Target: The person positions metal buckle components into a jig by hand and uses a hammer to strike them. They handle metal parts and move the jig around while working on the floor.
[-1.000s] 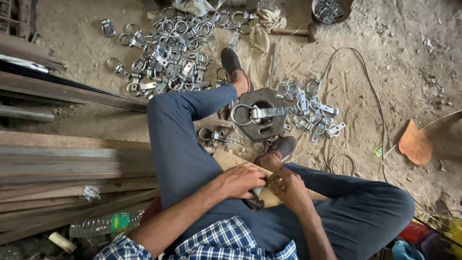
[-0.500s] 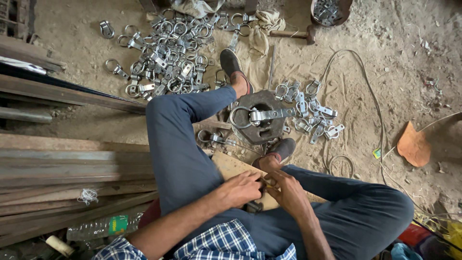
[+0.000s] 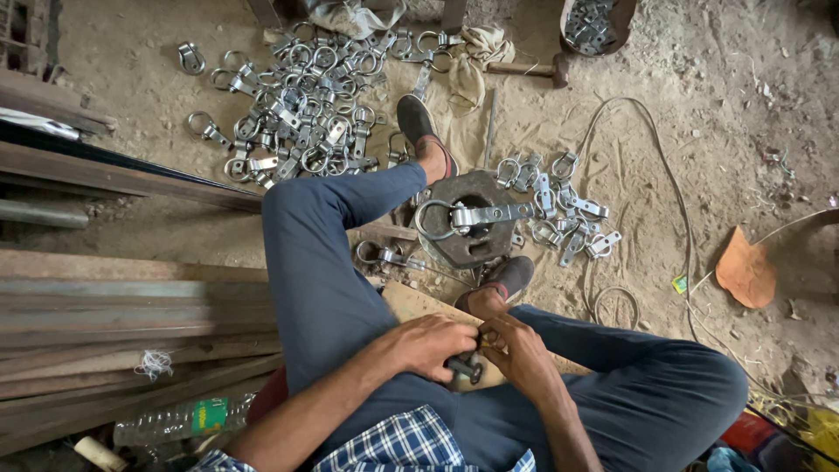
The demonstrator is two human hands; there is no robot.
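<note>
Both hands [image 3: 476,350] grip a small dark metal fitting [image 3: 463,367], likely stiff and heavy, near the round iron block [image 3: 468,249].

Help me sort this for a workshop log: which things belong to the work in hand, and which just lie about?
In the work:
left hand and right hand, together on a small dark tool
ring clamp on the round iron block
pile of ring clamps

Lying about:
hammer
plastic bottle
wire
steel bars
</note>
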